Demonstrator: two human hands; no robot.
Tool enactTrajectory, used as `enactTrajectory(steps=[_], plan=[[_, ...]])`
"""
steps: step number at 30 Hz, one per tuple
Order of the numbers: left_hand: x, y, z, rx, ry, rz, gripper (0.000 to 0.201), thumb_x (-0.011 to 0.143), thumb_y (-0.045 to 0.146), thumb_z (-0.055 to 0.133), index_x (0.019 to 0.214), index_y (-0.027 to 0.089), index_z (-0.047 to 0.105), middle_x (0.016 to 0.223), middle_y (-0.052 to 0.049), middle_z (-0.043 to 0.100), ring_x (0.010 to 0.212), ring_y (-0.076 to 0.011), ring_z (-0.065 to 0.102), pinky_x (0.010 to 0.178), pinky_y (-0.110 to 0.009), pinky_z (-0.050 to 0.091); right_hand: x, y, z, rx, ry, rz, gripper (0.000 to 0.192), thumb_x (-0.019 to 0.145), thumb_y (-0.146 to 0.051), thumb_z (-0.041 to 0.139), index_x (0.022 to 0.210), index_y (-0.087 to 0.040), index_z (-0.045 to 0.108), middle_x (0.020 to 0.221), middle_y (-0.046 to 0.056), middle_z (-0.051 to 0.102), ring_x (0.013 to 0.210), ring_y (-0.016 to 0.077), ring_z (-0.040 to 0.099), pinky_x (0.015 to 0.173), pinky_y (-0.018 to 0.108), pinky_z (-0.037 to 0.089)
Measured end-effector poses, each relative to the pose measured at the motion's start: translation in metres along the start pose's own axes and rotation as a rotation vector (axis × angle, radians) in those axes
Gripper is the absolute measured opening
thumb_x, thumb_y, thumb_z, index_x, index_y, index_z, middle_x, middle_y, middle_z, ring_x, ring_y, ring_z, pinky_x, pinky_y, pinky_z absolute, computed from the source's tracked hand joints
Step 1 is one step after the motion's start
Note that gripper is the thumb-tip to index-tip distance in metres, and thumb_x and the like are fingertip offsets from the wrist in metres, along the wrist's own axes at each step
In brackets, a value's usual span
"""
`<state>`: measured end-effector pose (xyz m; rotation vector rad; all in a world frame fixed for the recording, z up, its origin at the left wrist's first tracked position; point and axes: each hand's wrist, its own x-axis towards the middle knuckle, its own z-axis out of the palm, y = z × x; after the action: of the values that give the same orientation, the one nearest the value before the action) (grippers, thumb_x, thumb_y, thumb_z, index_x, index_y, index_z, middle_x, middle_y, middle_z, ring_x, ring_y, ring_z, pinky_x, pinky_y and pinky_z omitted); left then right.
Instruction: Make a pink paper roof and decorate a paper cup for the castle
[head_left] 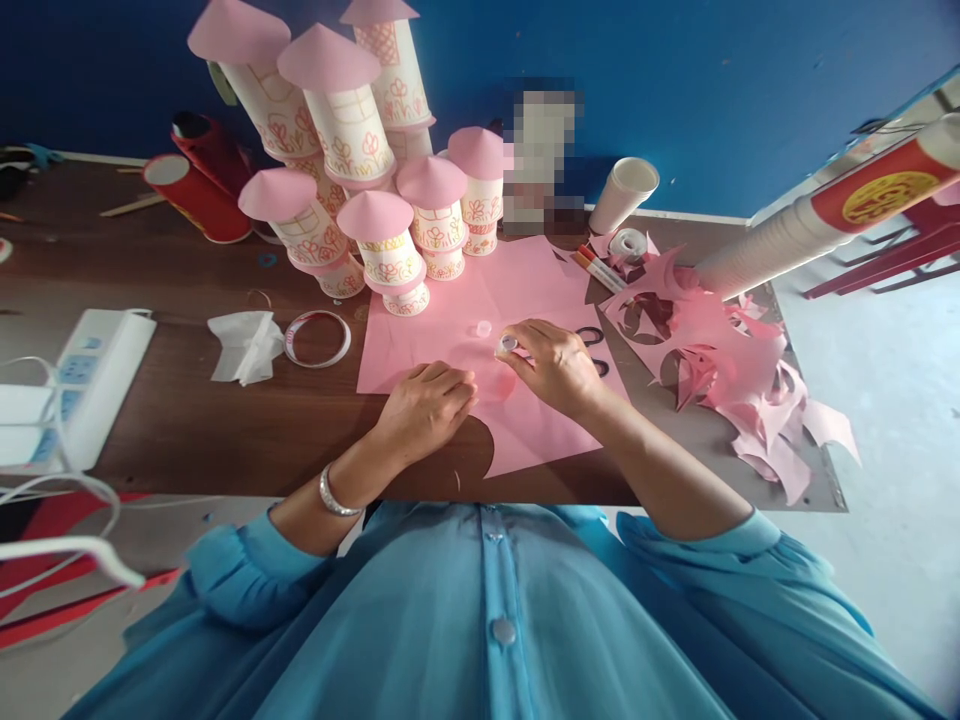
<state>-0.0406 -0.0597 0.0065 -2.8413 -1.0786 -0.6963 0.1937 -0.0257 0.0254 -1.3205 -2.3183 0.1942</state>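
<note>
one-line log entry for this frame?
left hand: flat on pink paper sheet | right hand: pinching small clear cap | cup towers behind | scraps right

pink sheet (480, 310) under both hands: matt smooth paper | table (225, 420) beneath: dark wood-grain, slight sheen | bracelet (334, 497) at left wrist: shiny metal | scraps (742, 380) right of right hand: matt paper

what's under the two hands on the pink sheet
The left hand presses flat on the pink sheet, which lies on the brown table. The right hand holds a small clear piece. What lies beneath the palms is hidden.
</note>
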Motion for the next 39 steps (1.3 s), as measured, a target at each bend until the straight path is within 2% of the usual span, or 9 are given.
enactTrajectory(steps=[5, 11, 18, 24, 28, 31, 34, 36, 39], plan=[[0.0, -0.001, 0.0, 0.006, 0.006, 0.004, 0.016, 0.102, 0.023, 0.058, 0.093, 0.019, 0.072, 0.106, -0.005, 0.08, 0.088, -0.0231, 0.068, 0.074, -0.038, 0.052, -0.002, 0.005, -0.002, -0.039, 0.019, -0.007, 0.003, 0.098, -0.022, 0.066, 0.098, -0.021, 0.069, 0.094, 0.007, 0.078, 0.089, 0.022, 0.07, 0.073, 0.03, 0.049], [0.0, -0.001, 0.0, -0.008, -0.024, 0.004, 0.015, 0.102, 0.021, 0.058, 0.096, 0.02, 0.071, 0.107, -0.005, 0.08, 0.091, -0.0234, 0.069, 0.078, -0.038, 0.052, -0.005, 0.003, -0.014, 0.003, 0.204, 0.032, 0.009, 0.101, -0.023, 0.061, 0.102, -0.02, 0.069, 0.098, 0.008, 0.078, 0.09, 0.0223, 0.071, 0.072, 0.03, 0.05], [0.001, -0.001, 0.0, -0.02, -0.021, -0.024, 0.015, 0.102, 0.023, 0.059, 0.096, 0.019, 0.072, 0.102, -0.005, 0.08, 0.088, -0.0234, 0.068, 0.075, -0.038, 0.051, -0.007, -0.013, 0.003, 0.072, 0.051, -0.031, 0.008, 0.098, -0.021, 0.069, 0.105, -0.018, 0.07, 0.099, 0.008, 0.079, 0.092, 0.0228, 0.074, 0.076, 0.03, 0.052], [0.002, 0.0, -0.002, -0.02, -0.017, -0.024, 0.017, 0.103, 0.023, 0.057, 0.095, 0.019, 0.072, 0.101, -0.005, 0.08, 0.087, -0.0228, 0.068, 0.074, -0.038, 0.051, -0.005, -0.005, 0.001, 0.007, -0.014, -0.019, 0.005, 0.097, -0.019, 0.068, 0.1, -0.018, 0.07, 0.095, 0.009, 0.078, 0.09, 0.0235, 0.073, 0.077, 0.031, 0.053], [0.002, -0.001, -0.002, -0.034, -0.034, -0.031, 0.017, 0.103, 0.024, 0.057, 0.097, 0.019, 0.072, 0.103, -0.006, 0.08, 0.089, -0.0229, 0.069, 0.076, -0.038, 0.053, -0.004, 0.004, -0.01, 0.05, 0.082, 0.059, 0.003, 0.095, -0.02, 0.069, 0.096, -0.021, 0.071, 0.094, 0.007, 0.078, 0.086, 0.0215, 0.072, 0.072, 0.03, 0.053], [0.002, -0.001, -0.003, -0.057, -0.073, -0.049, 0.018, 0.104, 0.024, 0.056, 0.099, 0.019, 0.072, 0.106, -0.007, 0.08, 0.093, -0.023, 0.07, 0.08, -0.039, 0.055, -0.004, 0.013, -0.026, 0.25, 0.28, 0.211, 0.008, 0.093, -0.029, 0.071, 0.098, -0.023, 0.071, 0.097, 0.004, 0.077, 0.082, 0.0193, 0.071, 0.072, 0.031, 0.057], [0.003, -0.002, -0.005, -0.08, -0.108, -0.063, 0.018, 0.103, 0.025, 0.057, 0.098, 0.02, 0.073, 0.106, -0.007, 0.079, 0.095, -0.0232, 0.072, 0.082, -0.039, 0.057, -0.001, 0.02, -0.04, 0.671, 0.434, 0.392, 0.018, 0.087, -0.038, 0.078, 0.099, -0.026, 0.072, 0.097, 0.002, 0.076, 0.083, 0.0201, 0.072, 0.077, 0.037, 0.062], [0.005, -0.004, -0.008, -0.108, -0.111, -0.065, 0.015, 0.101, 0.024, 0.06, 0.096, 0.02, 0.073, 0.111, -0.008, 0.079, 0.097, -0.0235, 0.073, 0.081, -0.038, 0.059, 0.0, 0.023, -0.044, 1.016, 0.434, 0.49, 0.026, 0.08, -0.043, 0.085, 0.097, -0.027, 0.073, 0.097, 0.001, 0.076, 0.087, 0.0209, 0.073, 0.077, 0.038, 0.065], [0.01, -0.008, -0.015, -0.159, -0.071, -0.094, 0.009, 0.097, 0.021, 0.064, 0.096, 0.02, 0.073, 0.118, -0.009, 0.077, 0.094, -0.0226, 0.076, 0.073, -0.035, 0.06, 0.002, 0.022, -0.039, 1.413, 0.357, 0.585, 0.039, 0.069, -0.044, 0.094, 0.097, -0.026, 0.074, 0.095, -0.001, 0.077, 0.089, 0.019, 0.075, 0.076, 0.032, 0.065]])
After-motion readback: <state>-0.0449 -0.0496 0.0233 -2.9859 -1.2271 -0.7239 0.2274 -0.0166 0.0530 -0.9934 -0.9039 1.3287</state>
